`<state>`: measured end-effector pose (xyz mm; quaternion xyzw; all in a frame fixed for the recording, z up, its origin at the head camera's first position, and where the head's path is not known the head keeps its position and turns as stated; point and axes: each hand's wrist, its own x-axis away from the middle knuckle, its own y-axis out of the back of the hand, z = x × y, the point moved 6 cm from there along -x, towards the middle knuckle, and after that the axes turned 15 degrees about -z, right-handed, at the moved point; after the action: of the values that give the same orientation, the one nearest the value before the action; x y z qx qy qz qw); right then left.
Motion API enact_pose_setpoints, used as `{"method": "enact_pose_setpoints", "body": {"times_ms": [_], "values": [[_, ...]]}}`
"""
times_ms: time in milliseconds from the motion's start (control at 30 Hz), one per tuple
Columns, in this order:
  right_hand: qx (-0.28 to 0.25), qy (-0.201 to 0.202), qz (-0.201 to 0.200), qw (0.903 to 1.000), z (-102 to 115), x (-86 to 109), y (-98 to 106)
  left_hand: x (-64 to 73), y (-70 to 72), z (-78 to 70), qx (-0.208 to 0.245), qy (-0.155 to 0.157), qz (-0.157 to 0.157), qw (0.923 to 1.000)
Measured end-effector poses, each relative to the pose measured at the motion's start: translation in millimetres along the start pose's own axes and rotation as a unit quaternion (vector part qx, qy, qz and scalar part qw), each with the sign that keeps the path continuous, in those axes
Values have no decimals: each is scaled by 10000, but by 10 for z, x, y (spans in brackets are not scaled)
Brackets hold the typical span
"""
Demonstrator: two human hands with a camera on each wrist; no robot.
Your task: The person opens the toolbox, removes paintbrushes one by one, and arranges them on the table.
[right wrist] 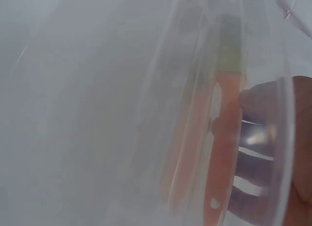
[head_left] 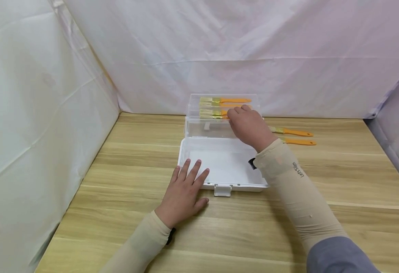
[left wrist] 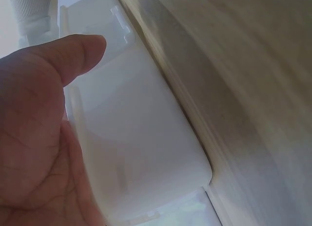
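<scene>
A white plastic box (head_left: 220,161) stands with its clear lid (head_left: 213,129) raised at the back. Several paintbrushes with pale bristles and orange handles lie side by side at the lid, among them a far paintbrush (head_left: 235,100). My right hand (head_left: 250,127) reaches over the lid, its fingertips curled at the handle of the nearest one. Through clear plastic, the right wrist view shows the fingers along this orange handle (right wrist: 224,148). My left hand (head_left: 182,195) lies spread over the box's front left corner, fingers straight across the rim; its thumb overlaps the outer wall (left wrist: 136,133) in the left wrist view.
Two more paintbrushes lie on the wooden table (head_left: 134,189) to the right of the box, an upper paintbrush (head_left: 298,132) and a lower paintbrush (head_left: 300,142). A clear latch (head_left: 222,190) sticks out from the box's front. White sheeting (head_left: 151,76) hangs behind and at the sides.
</scene>
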<state>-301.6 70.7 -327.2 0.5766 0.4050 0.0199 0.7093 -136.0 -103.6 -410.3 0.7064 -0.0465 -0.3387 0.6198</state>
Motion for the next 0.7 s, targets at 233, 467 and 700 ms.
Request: {"method": "enact_pose_setpoints", "body": {"times_ms": [233,467,700], "values": [[-89,-46,-112,9999,-6,-9,16,-5,5,4,42,39,1,10000],[-43,4,-234,9997,-5,-20,30,-2,14,1,56,35,-21,10000],[-156,-80,-258,9995,-22,-24,49,-5,8,1,49,34,-38,10000]]}}
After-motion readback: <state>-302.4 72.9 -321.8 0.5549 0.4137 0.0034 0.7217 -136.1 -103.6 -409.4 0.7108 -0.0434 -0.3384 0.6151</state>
